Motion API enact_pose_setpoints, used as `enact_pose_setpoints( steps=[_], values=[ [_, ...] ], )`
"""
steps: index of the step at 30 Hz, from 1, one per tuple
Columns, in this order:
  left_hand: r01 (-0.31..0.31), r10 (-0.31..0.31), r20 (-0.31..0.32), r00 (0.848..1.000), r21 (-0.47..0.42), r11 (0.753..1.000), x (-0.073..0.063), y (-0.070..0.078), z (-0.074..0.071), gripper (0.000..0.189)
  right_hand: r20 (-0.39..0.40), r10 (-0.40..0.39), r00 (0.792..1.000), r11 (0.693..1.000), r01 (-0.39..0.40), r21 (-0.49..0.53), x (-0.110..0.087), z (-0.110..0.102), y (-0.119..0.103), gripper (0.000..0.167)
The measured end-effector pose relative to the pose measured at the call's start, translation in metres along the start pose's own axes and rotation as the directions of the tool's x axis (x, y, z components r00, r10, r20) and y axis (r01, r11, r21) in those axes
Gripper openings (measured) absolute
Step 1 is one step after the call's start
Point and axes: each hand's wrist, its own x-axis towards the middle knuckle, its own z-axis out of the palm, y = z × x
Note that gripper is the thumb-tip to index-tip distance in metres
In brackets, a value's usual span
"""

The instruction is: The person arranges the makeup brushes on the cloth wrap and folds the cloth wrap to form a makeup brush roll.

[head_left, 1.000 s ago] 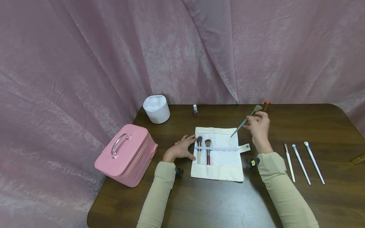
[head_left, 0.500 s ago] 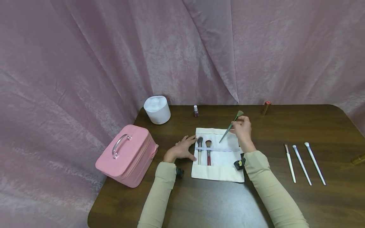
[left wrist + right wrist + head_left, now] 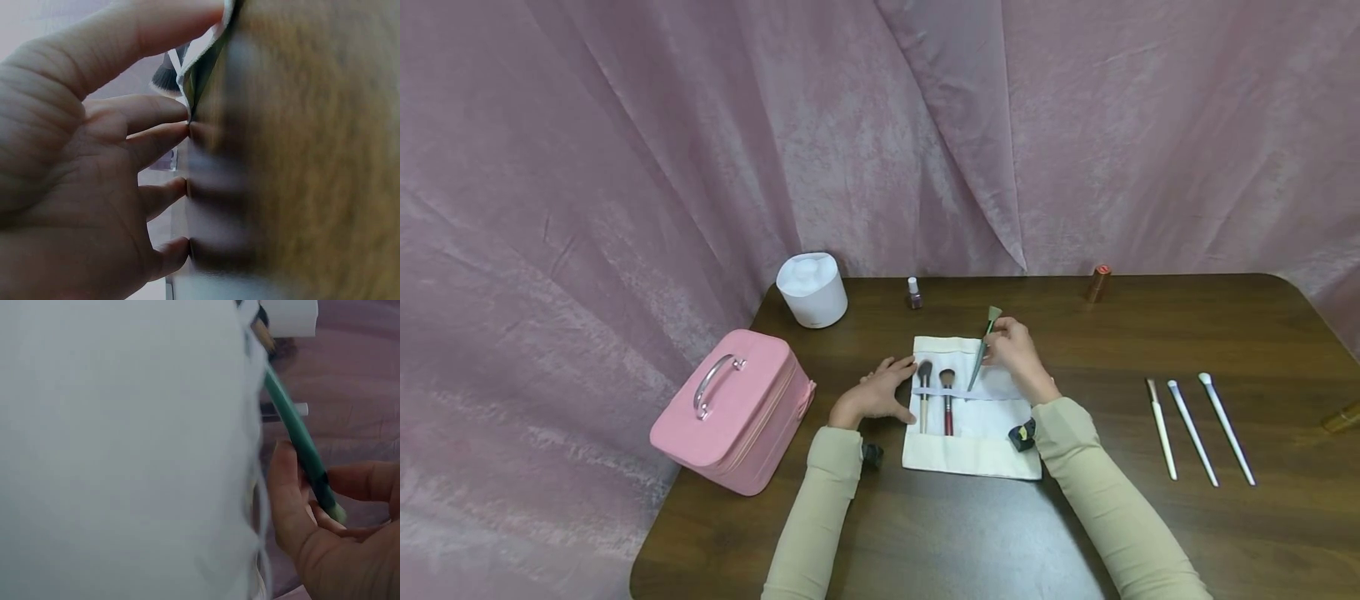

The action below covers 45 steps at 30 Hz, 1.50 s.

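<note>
A white cloth brush roll point(image 3: 972, 457) lies unfolded on the table, with an elastic band point(image 3: 1000, 395) across it. Two makeup brushes are tucked under the band: one with a dark head and pale handle point(image 3: 923, 408), one with a red handle point(image 3: 948, 417). My right hand point(image 3: 1017, 354) pinches a green makeup brush point(image 3: 297, 431) near its bristles; the handle tip points down at the band, right of the red-handled brush. My left hand point(image 3: 876, 393), fingers spread, rests at the roll's left edge, its thumb touching the cloth point(image 3: 209, 44) in the left wrist view.
Three white-handled brushes point(image 3: 1193, 433) lie to the right. A pink case point(image 3: 730, 408) and a white round container point(image 3: 812, 292) stand at left. A small bottle point(image 3: 914, 293) and a brown tube point(image 3: 1098, 284) stand at the back; a gold object point(image 3: 1341, 418) sits far right.
My right hand has moved left with the green brush, from beyond the roll's right edge to over its middle, and the brush has turned steeper. The left hand has stayed in place.
</note>
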Motion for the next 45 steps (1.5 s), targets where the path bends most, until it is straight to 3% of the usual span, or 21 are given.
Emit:
enact_pose_setpoints(
  steps=[8, 13, 20, 26, 36, 42, 45],
  values=[
    [-0.001, 0.001, 0.000, 1.000, -0.004, 1.000, -0.002, 0.001, -0.001, 0.095, 0.101, 0.049, 0.994, 0.996, -0.042, -0.073, -0.003, 0.011, 0.008, 0.041],
    [0.003, -0.003, 0.003, 1.000, -0.007, 1.000, -0.002, 0.001, 0.001, 0.095, 0.051, 0.081, 0.995, 0.977, -0.069, -0.202, -0.010, 0.014, 0.005, 0.027],
    [0.003, -0.003, 0.007, 1.000, -0.001, 1.000, -0.001, 0.000, 0.003, 0.095, 0.015, 0.098, 0.995, 0.945, -0.088, -0.316, -0.016, 0.014, 0.005, 0.023],
    [0.005, -0.005, 0.013, 1.000, -0.002, 1.000, -0.001, 0.000, 0.003, 0.095, 0.043, 0.125, 0.991, 0.920, -0.100, -0.380, -0.020, 0.013, 0.007, 0.037],
    [0.004, -0.004, 0.016, 1.000, 0.012, 1.000, -0.001, 0.001, 0.001, 0.095, 0.061, 0.135, 0.989, 0.867, -0.088, -0.490, -0.026, 0.013, 0.002, 0.029],
    [0.005, -0.005, 0.010, 1.000, 0.010, 1.000, -0.001, 0.001, 0.000, 0.095, 0.077, 0.093, 0.993, 0.802, -0.029, -0.597, -0.026, 0.012, 0.001, 0.043],
    [0.005, -0.005, 0.004, 1.000, 0.008, 1.000, 0.000, 0.001, 0.000, 0.095, 0.081, 0.087, 0.993, 0.786, -0.018, -0.619, -0.026, 0.012, -0.001, 0.047]
  ],
)
